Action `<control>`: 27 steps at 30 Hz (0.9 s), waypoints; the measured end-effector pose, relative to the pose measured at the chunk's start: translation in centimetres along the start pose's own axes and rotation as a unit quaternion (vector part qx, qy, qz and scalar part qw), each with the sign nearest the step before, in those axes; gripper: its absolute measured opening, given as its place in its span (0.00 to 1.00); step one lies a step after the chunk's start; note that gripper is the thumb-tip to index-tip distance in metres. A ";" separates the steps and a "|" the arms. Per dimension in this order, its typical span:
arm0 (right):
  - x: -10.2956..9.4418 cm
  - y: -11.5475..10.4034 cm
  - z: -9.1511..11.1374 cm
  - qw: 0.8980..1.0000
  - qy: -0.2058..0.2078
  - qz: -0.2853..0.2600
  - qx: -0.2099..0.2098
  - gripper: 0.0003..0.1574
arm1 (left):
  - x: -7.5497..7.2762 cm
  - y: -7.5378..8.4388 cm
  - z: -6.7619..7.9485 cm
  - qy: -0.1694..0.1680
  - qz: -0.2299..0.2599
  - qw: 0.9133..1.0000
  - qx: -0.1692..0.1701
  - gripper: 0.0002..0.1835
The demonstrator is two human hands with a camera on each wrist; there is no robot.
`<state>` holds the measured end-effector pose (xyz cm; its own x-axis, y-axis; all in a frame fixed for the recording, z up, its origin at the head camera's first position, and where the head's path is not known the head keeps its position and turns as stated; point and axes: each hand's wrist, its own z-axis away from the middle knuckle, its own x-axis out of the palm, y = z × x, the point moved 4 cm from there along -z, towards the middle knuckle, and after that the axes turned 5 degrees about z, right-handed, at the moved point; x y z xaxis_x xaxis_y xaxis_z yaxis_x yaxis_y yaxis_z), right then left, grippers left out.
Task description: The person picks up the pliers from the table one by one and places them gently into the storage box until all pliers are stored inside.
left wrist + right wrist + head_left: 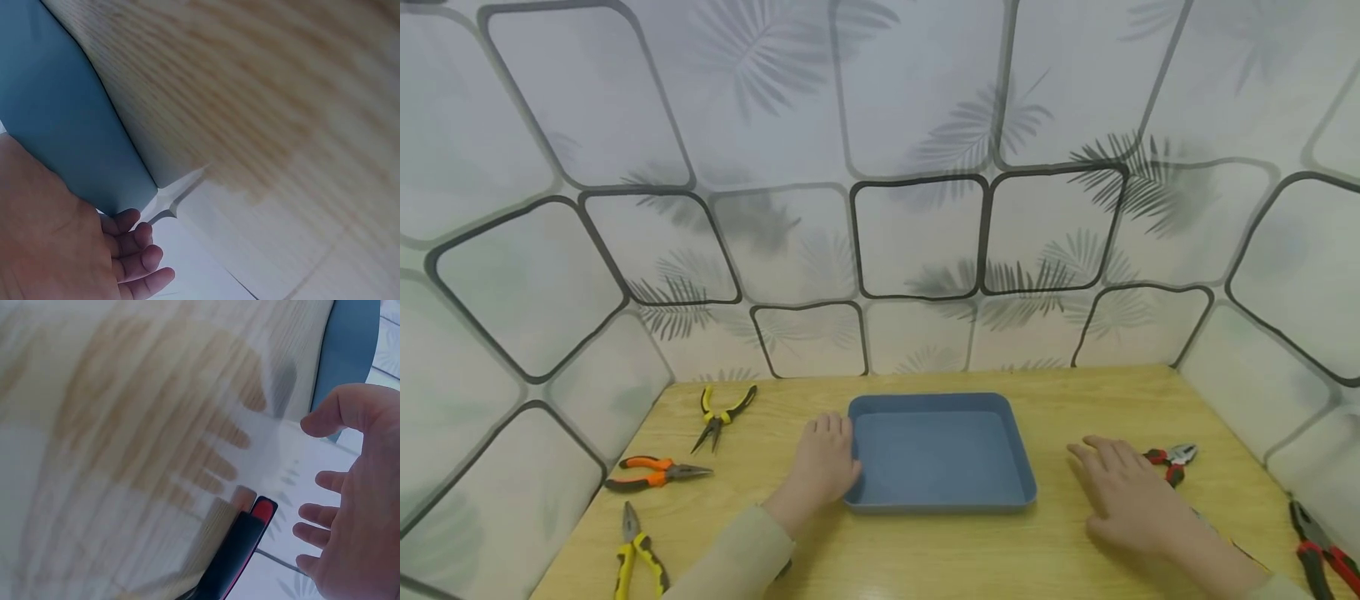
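A blue-grey rectangular tray (942, 504) lies on the wooden table with nothing in it. My left hand (823, 458) rests at its left rim, the thumb touching the edge. In the left wrist view the relaxed fingers (140, 269) lie by the tray wall (69, 119), not wrapped round it. My right hand (1131, 500) hovers over the table right of the tray, fingers spread and holding nothing. Beside it lie combination pliers (1178, 457) with red and black handles, partly hidden by the hand. In the right wrist view a black-and-red handle (234, 553) shows near the fingertips.
On the left lie yellow-and-black pliers (718, 417), orange-and-black long-nose pliers (658, 472) and larger yellow-handled pliers (634, 537). Red-handled pliers (1315, 537) lie at the far right. A tool is partly hidden under my right forearm. Patterned walls (917, 242) enclose the table (925, 558).
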<state>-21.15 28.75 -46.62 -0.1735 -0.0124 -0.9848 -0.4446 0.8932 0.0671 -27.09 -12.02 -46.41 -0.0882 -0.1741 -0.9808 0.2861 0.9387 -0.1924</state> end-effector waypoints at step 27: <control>0.8 4.2 0.6 1.000 0.002 0.001 0.027 0.61 | -0.2 0.1 0.1 0.005 0.005 1.000 0.000 0.29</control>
<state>-22.66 32.72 -47.21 -0.1780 -0.0121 -0.9840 -0.3969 0.9158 0.0606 -26.93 -11.97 -46.27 -0.0950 -0.1624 -0.9821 0.2873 0.9402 -0.1832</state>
